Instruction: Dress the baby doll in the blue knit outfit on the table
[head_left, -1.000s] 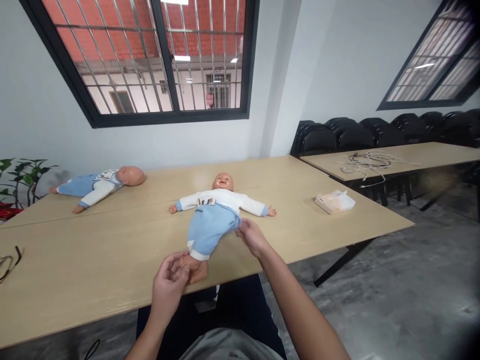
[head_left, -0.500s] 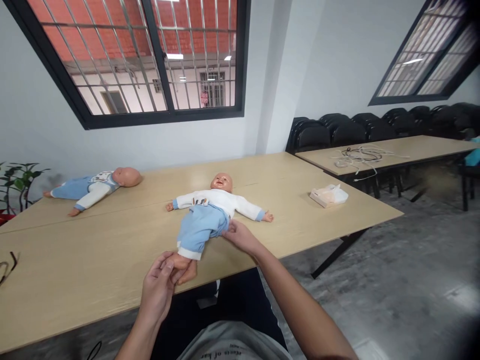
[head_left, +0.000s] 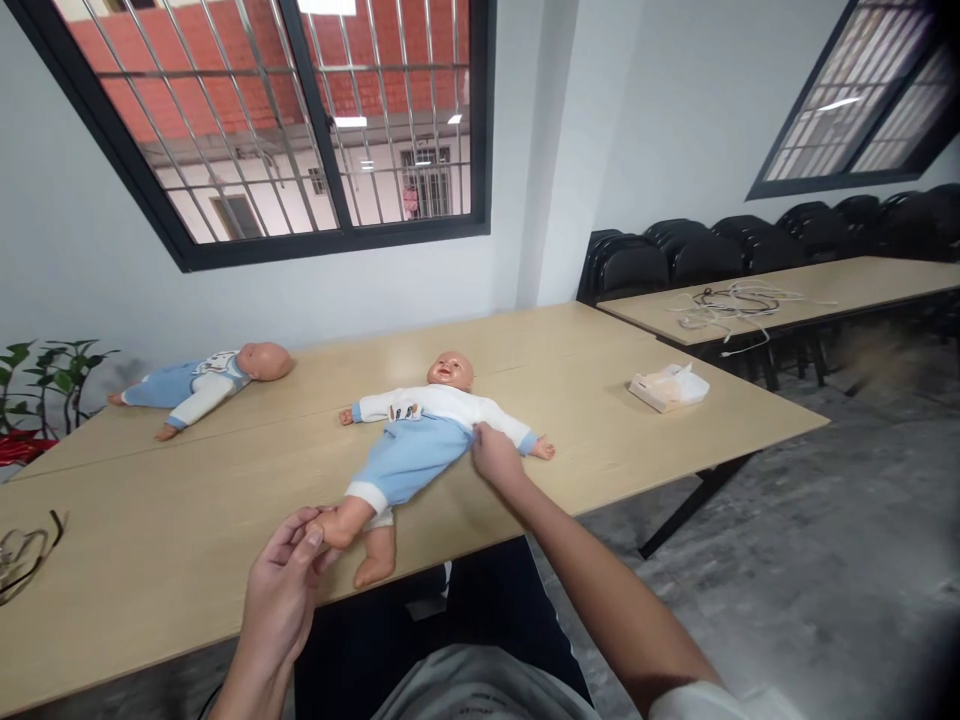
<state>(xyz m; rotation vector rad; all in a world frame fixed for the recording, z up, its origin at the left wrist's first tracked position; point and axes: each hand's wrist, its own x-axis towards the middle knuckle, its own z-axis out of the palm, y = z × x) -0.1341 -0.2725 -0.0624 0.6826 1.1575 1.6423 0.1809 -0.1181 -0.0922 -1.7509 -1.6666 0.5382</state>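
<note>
A baby doll (head_left: 409, 450) lies on its back on the wooden table (head_left: 187, 520), head toward the wall and arms spread. It wears a white long-sleeved top (head_left: 450, 402) with blue cuffs, and light blue trousers (head_left: 412, 455) with white hems. My left hand (head_left: 289, 560) is closed around one of the doll's feet, holding that leg out to the left. The other foot rests near the table's front edge. At the doll's waist, my right hand (head_left: 495, 455) pinches the side of the blue trousers; its fingertips are partly hidden.
A second doll (head_left: 202, 383) in similar clothes lies at the back left. Glasses (head_left: 34, 555) rest at the left edge. An opened tissue pack (head_left: 667, 387) sits at right. Cables (head_left: 739, 303) lie on another table, before stacked black chairs (head_left: 637, 268). A plant (head_left: 56, 375) stands far left.
My left hand has drawn the doll's foot left and toward me, straightening and parting that leg from the other. My right hand has moved slightly up and right with the trousers' waist.
</note>
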